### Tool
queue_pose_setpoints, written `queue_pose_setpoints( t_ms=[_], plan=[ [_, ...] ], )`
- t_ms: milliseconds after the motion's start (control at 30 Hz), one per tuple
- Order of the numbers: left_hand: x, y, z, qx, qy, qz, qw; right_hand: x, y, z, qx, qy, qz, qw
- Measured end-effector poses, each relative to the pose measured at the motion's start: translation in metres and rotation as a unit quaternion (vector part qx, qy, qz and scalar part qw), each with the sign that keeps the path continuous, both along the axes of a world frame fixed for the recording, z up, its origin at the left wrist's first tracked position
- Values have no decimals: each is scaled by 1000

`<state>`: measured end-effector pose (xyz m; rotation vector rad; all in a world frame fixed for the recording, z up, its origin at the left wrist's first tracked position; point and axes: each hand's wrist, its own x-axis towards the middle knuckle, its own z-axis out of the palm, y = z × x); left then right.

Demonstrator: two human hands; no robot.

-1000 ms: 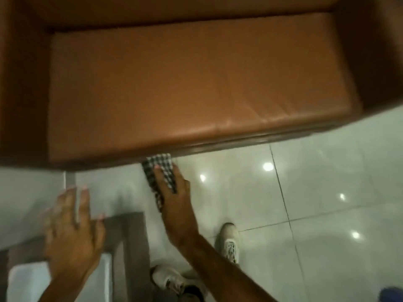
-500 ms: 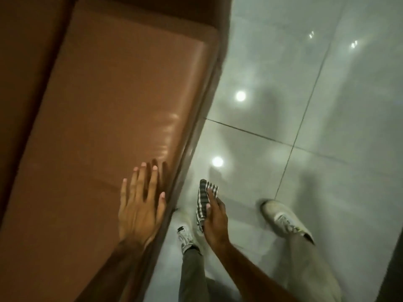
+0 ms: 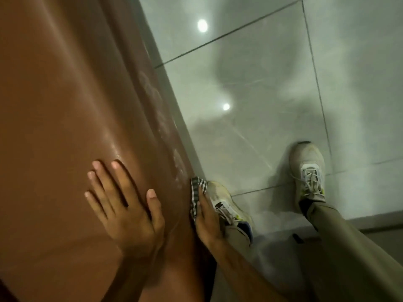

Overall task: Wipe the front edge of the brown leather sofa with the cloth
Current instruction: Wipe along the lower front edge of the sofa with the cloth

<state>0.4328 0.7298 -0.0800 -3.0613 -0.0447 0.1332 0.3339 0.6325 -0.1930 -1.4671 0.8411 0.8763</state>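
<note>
— How should this stroke go?

— Judging by the layout, keep the big brown leather sofa (image 3: pixel 65 105) steady as it is: the left hand (image 3: pixel 128 205) lies flat on the seat cushion, fingers spread apart and holding nothing. Let it carry the body's weight, so the right hand (image 3: pixel 207 223) can press evenly along the sofa's front edge (image 3: pixel 165 131). I'd run one long pass up that edge, palm behind the fabric, not short dabs.

— And the grey glossy tiled floor (image 3: pixel 261 83)?

— Keep the cloth off it (the pale worn sneaker (image 3: pixel 229 205) sits right beside the hand, so there's little room).

— What does the edge look like?

— Dull and smeary, with pale cloudy patches running up the face ahead of the hand; the seat top is shinier.

— The cloth?

— A small black-and-white checked cloth (image 3: pixel 195 192), crumpled, pinned by the right fingers against the front face low on the edge. The hand is closed onto it.
</note>
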Motion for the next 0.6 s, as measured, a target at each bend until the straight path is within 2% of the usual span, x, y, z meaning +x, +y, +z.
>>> queue_pose_setpoints(
  t_ms=[100, 167, 267, 367, 500, 600],
  plan=[
    [0, 3, -4, 18, -1, -3, 1000, 13, -6, -30, 31, 15, -6, 999],
    [-1, 3, -3, 27, -2, -5, 1000, 13, -8, -19, 46, 30, -36, 998],
    [1, 0, 1, 20, 1, -9, 1000, 18, -8, 20, 43, -27, -55, 997],
    [0, 2, 0, 16, 5, -3, 1000, 59, -3, 30, 36, -106, -15, 994],
    [0, 7, -4, 13, 3, -22, 1000, 117, 6, -26, 2, -149, -8, 989],
    [0, 5, -1, -2, 13, -18, 1000, 105, 1, -47, -19, -81, -4, 996]
  ],
)
